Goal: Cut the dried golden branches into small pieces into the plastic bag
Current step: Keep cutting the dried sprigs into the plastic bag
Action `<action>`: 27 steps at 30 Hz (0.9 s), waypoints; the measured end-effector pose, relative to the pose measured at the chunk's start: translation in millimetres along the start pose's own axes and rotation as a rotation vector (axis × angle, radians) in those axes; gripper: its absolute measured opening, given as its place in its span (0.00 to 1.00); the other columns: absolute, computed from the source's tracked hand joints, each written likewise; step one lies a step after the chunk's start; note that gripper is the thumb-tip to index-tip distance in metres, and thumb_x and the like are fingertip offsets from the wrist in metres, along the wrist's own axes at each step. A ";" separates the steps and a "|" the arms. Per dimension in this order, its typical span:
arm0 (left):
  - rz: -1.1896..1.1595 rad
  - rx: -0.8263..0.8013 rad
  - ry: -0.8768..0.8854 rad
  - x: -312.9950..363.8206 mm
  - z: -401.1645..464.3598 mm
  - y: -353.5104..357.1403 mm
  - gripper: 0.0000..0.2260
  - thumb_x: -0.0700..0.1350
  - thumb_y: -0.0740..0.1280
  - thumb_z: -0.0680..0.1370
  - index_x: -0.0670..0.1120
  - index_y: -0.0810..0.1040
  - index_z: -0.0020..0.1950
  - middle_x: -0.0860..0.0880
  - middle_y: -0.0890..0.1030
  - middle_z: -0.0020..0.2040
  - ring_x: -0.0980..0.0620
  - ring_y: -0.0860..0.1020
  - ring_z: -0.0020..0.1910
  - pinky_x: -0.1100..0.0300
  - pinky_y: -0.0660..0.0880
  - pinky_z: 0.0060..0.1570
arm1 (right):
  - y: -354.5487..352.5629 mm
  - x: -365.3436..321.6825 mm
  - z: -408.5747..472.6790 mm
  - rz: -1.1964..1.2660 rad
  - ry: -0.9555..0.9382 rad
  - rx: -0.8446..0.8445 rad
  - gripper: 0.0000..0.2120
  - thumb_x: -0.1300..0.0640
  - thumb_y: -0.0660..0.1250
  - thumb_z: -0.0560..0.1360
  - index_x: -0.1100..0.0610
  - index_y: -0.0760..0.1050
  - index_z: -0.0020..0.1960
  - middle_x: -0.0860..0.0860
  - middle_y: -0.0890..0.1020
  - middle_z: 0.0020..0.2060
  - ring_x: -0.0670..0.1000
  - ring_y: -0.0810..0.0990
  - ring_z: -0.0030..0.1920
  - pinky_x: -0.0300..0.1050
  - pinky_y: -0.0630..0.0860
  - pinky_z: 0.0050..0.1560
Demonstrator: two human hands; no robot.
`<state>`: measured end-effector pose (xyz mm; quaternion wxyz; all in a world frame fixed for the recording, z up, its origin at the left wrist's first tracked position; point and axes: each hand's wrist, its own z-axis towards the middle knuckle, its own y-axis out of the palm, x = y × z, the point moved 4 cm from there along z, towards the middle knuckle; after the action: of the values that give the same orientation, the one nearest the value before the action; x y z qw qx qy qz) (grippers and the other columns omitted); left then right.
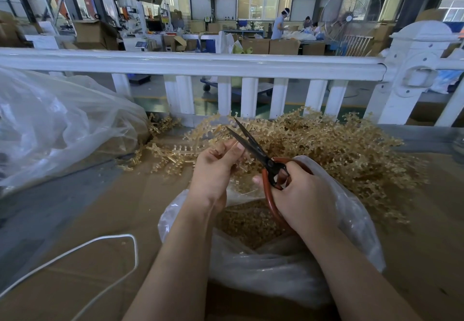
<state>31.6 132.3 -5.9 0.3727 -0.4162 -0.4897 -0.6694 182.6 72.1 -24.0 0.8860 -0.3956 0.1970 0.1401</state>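
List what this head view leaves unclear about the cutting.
- Branch piece in the left hand: mostly hidden by the fingers; its length cannot be told.
- Scissors handles: partly covered by the right hand; lower loop runs behind the wrist.
- Bag contents: both forearms cover part of the opening; fill level unclear.
- Big bag at left: cut off by the edge, contents blurred by plastic.
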 end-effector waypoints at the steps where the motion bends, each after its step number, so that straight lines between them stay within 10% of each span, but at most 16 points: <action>1: 0.000 0.005 -0.002 0.2 -0.4 -0.4 0.09 0.37 0.67 0.79 0.46 0.80 0.41 0.53 0.79 0.32 0.56 0.74 0.34 0.62 0.72 0.43 | 0.2 0.5 -0.1 -0.005 0.003 0.001 0.25 0.26 0.59 0.68 0.49 0.68 0.36 0.38 0.66 0.24 0.37 0.67 0.25 0.34 0.62 0.27; 27: -0.018 0.132 -0.023 -3.0 4.4 -6.9 0.04 0.42 0.67 0.80 0.42 0.80 0.47 0.50 0.79 0.36 0.54 0.75 0.36 0.59 0.72 0.43 | 3.2 3.2 -0.9 0.033 -0.013 0.023 0.29 0.25 0.59 0.68 0.51 0.69 0.31 0.42 0.71 0.23 0.41 0.71 0.25 0.35 0.66 0.27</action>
<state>27.4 138.5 -10.3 0.3876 -0.3940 -0.5408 -0.6341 183.9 73.8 -28.2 0.8893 -0.3812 0.1994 0.1548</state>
